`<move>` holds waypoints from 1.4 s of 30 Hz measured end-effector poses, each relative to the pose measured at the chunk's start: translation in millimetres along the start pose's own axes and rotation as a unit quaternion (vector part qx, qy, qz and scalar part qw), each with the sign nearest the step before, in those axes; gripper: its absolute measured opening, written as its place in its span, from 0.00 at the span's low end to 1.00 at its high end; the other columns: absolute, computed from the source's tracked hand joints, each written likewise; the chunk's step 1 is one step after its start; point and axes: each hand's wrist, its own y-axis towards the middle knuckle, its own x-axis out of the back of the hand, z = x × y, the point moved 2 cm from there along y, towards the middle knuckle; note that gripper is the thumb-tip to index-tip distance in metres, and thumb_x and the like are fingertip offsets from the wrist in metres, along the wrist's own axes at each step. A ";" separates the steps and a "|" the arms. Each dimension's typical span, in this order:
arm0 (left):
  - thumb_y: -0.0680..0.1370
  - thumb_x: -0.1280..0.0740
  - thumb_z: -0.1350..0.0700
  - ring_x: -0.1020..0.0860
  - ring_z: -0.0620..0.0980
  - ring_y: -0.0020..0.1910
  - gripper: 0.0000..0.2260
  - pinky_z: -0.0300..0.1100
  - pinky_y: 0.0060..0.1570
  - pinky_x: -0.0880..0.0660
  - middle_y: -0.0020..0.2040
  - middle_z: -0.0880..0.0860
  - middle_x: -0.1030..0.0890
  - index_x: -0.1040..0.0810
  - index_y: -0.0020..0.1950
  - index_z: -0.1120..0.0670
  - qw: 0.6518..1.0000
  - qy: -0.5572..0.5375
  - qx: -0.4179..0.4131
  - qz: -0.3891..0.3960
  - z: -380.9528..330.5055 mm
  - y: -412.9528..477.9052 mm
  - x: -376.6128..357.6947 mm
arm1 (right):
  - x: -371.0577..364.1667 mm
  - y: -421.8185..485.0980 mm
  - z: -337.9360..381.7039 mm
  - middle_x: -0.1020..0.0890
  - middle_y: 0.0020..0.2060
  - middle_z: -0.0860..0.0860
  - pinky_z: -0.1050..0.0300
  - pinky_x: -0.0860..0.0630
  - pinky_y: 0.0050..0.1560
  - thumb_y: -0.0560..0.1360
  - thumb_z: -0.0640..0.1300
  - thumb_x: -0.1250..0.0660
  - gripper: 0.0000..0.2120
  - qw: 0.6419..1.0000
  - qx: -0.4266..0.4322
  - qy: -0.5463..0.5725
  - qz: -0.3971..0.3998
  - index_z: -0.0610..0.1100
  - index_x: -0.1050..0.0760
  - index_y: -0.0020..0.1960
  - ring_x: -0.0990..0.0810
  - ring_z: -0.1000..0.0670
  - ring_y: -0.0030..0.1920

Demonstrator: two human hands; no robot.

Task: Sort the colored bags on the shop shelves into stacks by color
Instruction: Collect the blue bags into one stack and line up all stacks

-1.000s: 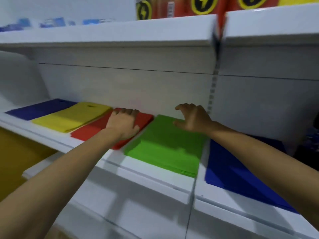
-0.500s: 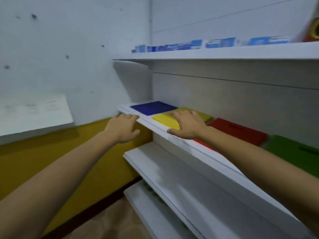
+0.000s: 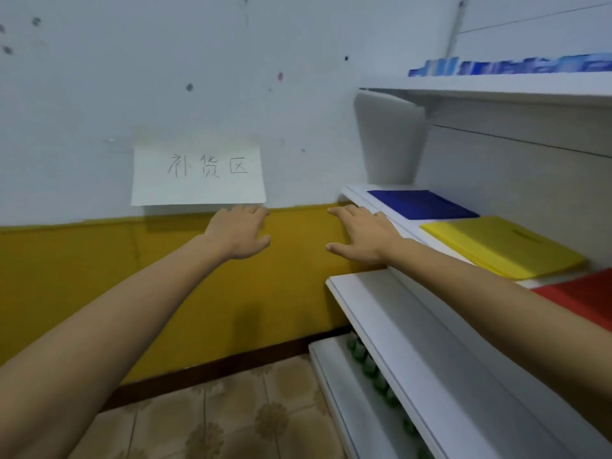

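Three flat stacks of bags lie side by side on the white shelf (image 3: 359, 197) at the right: a blue stack (image 3: 422, 204) farthest back, a yellow stack (image 3: 503, 245) in the middle, and a red stack (image 3: 583, 299) cut by the right edge. My left hand (image 3: 240, 231) is stretched out in front of the wall with straight fingers, holding nothing. My right hand (image 3: 361, 235) is stretched out too, fingers flat, beside the shelf's left end and holding nothing.
A paper sign (image 3: 198, 175) with handwriting is stuck on the white and yellow wall ahead. A bare lower shelf (image 3: 397, 326) juts out below, with green bottles (image 3: 367, 366) under it. An upper shelf (image 3: 490, 91) carries blue boxes. The floor is tiled.
The view has swung left from the shelf to the wall. Both hands left the red and green stacks, passed the yellow stack and shelf edge, and now hover off the shelf's left end.
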 end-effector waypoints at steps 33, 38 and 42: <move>0.79 0.41 0.45 0.29 0.55 0.64 0.26 0.50 0.56 0.27 0.68 0.53 0.29 0.41 0.75 0.51 0.952 -0.087 -0.292 0.028 -194.9 472.7 -155.2 | -128.0 102.6 -353.1 0.30 0.68 0.46 0.50 0.34 0.62 0.77 0.60 0.42 0.28 0.922 -0.379 -0.057 0.060 0.47 0.37 0.72 0.30 0.44 0.66; 0.79 0.42 0.44 0.24 0.53 0.52 0.21 0.44 0.42 0.27 0.56 0.54 0.23 0.29 0.66 0.56 0.943 -0.121 -0.310 0.029 -212.5 560.4 -177.5 | -143.5 129.8 -387.2 0.23 0.59 0.47 0.52 0.35 0.57 0.79 0.62 0.47 0.25 0.869 -0.469 -0.099 0.121 0.47 0.30 0.66 0.26 0.45 0.60; 0.80 0.43 0.44 0.23 0.52 0.46 0.18 0.40 0.33 0.33 0.52 0.55 0.21 0.25 0.52 0.57 0.945 -0.123 -0.292 0.077 -225.8 613.8 -201.8 | -157.3 155.2 -401.9 0.23 0.58 0.45 0.51 0.35 0.57 0.80 0.63 0.50 0.25 0.816 -0.533 -0.138 0.176 0.45 0.27 0.59 0.28 0.44 0.60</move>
